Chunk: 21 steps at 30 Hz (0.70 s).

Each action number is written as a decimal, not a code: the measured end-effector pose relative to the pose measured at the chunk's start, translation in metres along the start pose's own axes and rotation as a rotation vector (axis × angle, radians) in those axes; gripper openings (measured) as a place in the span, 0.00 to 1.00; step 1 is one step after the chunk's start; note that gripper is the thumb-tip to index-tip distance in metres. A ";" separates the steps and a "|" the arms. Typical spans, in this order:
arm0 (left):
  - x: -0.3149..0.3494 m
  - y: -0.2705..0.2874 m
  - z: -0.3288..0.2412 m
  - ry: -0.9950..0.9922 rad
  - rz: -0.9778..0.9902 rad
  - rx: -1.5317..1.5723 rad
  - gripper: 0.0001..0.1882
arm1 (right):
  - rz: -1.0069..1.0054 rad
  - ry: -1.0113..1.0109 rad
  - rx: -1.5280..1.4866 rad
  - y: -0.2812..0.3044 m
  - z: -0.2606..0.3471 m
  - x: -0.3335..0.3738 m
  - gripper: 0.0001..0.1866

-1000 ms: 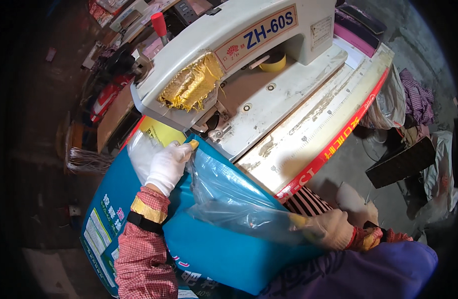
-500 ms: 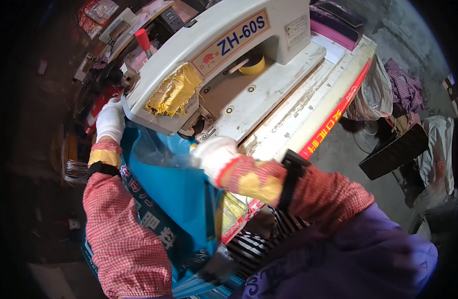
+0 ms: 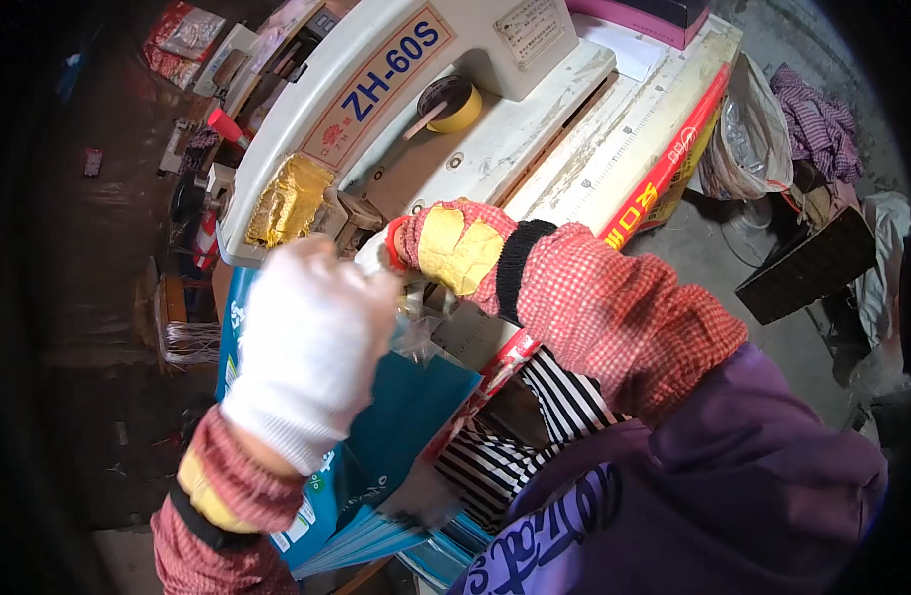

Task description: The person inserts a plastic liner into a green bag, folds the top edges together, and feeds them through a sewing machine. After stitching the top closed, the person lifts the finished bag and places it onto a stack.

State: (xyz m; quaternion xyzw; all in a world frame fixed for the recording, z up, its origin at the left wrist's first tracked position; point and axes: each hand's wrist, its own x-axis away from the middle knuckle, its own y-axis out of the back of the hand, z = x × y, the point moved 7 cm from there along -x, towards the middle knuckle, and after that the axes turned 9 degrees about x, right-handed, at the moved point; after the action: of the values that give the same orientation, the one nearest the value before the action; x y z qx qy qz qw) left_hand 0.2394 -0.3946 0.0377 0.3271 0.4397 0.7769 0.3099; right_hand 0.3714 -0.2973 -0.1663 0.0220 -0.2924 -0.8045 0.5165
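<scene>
My left hand [image 3: 311, 337], in a white knit glove, is raised in front of the head of a pale industrial sewing machine [image 3: 475, 40]. Its fingers look curled closed; their tips are blurred, so anything in them cannot be made out. Close to the needle area is my right hand [image 3: 376, 255], also gloved in white. Its fingers are mostly hidden behind the left hand. Below both hands hangs a blue printed plastic bag [image 3: 406, 407], with crumpled clear film [image 3: 416, 340] at its upper edge. More blue bags [image 3: 361, 540] lie layered lower down.
A yellow tape roll [image 3: 458, 111] sits on the machine bed. The white worktable [image 3: 614, 159] has a red printed edge. To the right are a plastic sack [image 3: 748, 139], checked cloth [image 3: 817, 119] and a dark box [image 3: 807, 258]. Several thin white strands [image 3: 190, 342] lie at left.
My left hand has let go of the bag's far left edge and come right and nearer. My right hand has moved slightly up and left toward the machine head. The view has shifted.
</scene>
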 end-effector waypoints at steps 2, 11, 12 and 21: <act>-0.024 -0.030 -0.012 -0.042 0.252 0.075 0.11 | -0.074 0.158 0.311 -0.001 0.000 -0.002 0.10; -0.016 -0.063 -0.006 0.173 0.696 0.997 0.16 | -0.291 0.412 0.875 -0.017 0.016 -0.015 0.07; -0.009 -0.058 -0.001 0.337 0.733 1.191 0.20 | -0.305 0.422 0.900 -0.018 0.015 -0.015 0.07; 0.094 -0.016 -0.049 0.154 1.443 0.188 0.22 | -0.238 0.471 1.064 -0.034 0.054 0.008 0.08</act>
State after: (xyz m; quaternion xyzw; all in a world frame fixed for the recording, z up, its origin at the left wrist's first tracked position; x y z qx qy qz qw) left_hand 0.1488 -0.3392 0.0262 0.5049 0.2000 0.7677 -0.3403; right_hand 0.3220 -0.2699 -0.1364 0.4887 -0.5285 -0.5732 0.3916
